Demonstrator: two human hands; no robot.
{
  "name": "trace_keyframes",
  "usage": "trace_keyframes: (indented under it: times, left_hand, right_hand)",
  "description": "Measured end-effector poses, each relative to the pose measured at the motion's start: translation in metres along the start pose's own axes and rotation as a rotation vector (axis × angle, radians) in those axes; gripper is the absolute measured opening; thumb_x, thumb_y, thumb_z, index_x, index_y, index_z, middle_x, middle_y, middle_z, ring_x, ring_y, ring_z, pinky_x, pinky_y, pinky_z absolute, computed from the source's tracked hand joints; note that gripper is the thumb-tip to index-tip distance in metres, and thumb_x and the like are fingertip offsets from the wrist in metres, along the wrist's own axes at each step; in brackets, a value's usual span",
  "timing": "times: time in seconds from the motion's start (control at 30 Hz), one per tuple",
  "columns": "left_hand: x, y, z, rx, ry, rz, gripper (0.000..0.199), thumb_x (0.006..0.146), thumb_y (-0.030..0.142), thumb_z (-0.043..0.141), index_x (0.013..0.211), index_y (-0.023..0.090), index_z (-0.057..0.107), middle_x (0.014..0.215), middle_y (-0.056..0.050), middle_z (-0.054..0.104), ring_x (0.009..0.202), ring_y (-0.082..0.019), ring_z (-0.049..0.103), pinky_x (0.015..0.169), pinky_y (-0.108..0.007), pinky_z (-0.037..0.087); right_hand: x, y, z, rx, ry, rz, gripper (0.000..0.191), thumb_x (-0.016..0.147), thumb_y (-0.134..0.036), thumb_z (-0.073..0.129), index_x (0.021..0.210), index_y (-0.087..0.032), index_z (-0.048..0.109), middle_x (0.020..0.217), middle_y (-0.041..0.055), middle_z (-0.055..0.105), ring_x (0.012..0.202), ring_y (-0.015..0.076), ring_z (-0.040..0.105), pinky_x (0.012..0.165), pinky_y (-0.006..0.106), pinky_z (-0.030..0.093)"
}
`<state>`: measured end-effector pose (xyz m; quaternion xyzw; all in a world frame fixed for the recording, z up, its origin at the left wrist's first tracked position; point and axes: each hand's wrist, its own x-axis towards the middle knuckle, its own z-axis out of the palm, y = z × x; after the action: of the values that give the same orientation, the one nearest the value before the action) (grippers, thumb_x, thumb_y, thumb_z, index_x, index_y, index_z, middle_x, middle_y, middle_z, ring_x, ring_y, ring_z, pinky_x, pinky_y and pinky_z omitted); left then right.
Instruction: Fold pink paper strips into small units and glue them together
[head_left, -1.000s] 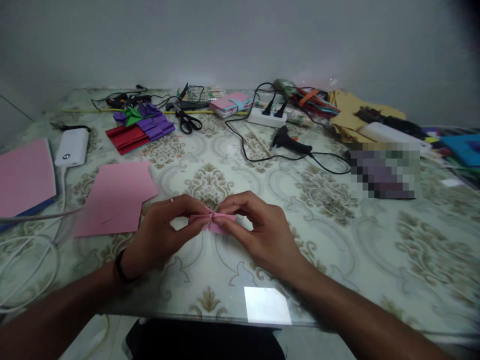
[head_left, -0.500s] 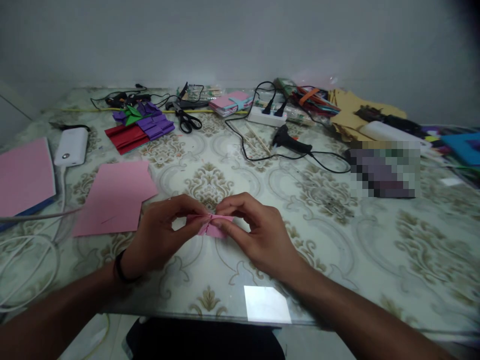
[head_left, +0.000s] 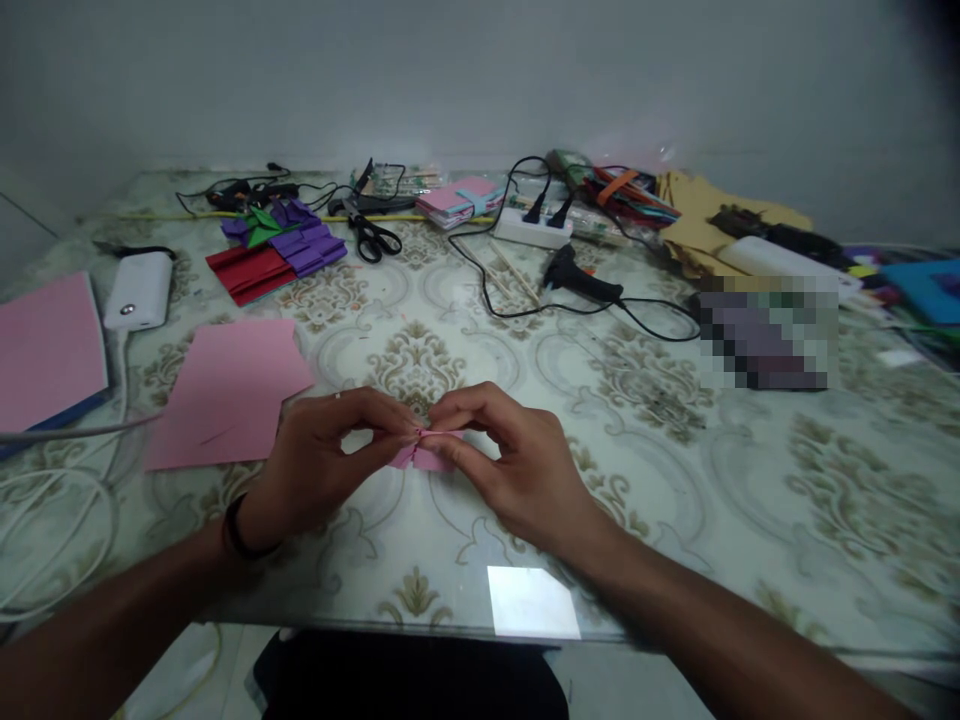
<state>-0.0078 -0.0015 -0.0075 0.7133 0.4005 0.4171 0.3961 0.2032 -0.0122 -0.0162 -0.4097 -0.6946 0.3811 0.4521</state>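
Observation:
A small pink paper piece (head_left: 431,458), gathered at its middle, is pinched between both hands above the patterned table. My left hand (head_left: 326,460) grips its left side with thumb and fingers. On the right side, my right hand (head_left: 517,460) holds it the same way, the thumb lying over its front. The fingertips of both hands nearly meet at the gathered middle, where small dark marks show. Left of my left hand lies a larger pink sheet (head_left: 232,390) with a notch cut at its right side.
Behind the hands lie black scissors (head_left: 371,235), a glue gun (head_left: 581,278) with its cord, a white power strip (head_left: 532,228) and folded red, purple and green papers (head_left: 307,245). A white power bank (head_left: 140,290) and pink stack (head_left: 52,345) are at left.
My left fingers have closed further over the paper's left part, so less of it shows. Both hands keep their hold and have barely moved.

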Motion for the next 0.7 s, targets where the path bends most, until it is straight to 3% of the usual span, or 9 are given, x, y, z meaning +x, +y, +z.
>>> trace_keyframes:
  times: [0.23,0.57,0.7]
  left_hand:
    - [-0.0004,0.0020,0.0021,-0.033,0.024,-0.002,0.012,0.087,0.017,0.078,0.083,0.027,0.076,0.090,0.001,0.080,0.088,-0.017,0.076,0.083,-0.032,0.062]
    - [-0.0010,0.0049,0.0034,-0.115,0.031,-0.138,0.010,0.085,0.022,0.080,0.080,0.024,0.073,0.084,0.000,0.078,0.082,-0.017,0.074,0.075,-0.029,0.060]
    - [0.0018,0.0025,0.0078,-0.172,0.052,-0.163,0.010,0.086,0.021,0.078,0.089,0.021,0.069,0.085,0.001,0.074,0.078,-0.012,0.069,0.069,-0.022,0.057]
  right_hand:
    - [0.0000,0.0021,0.0012,0.087,-0.002,0.061,0.017,0.096,-0.040,0.073,0.099,-0.024,0.067,0.085,0.0005,0.074,0.079,0.0177,0.073,0.077,0.031,0.057]
    - [0.0018,-0.0005,0.0053,0.203,0.003,0.156,0.021,0.091,-0.039,0.079,0.096,-0.023,0.066,0.079,-0.0009,0.074,0.076,0.0171,0.070,0.076,0.032,0.055]
    - [0.0047,0.0022,0.0076,0.325,0.024,0.223,0.021,0.087,-0.033,0.082,0.096,-0.022,0.066,0.075,-0.0025,0.072,0.072,0.0146,0.068,0.070,0.028,0.053]
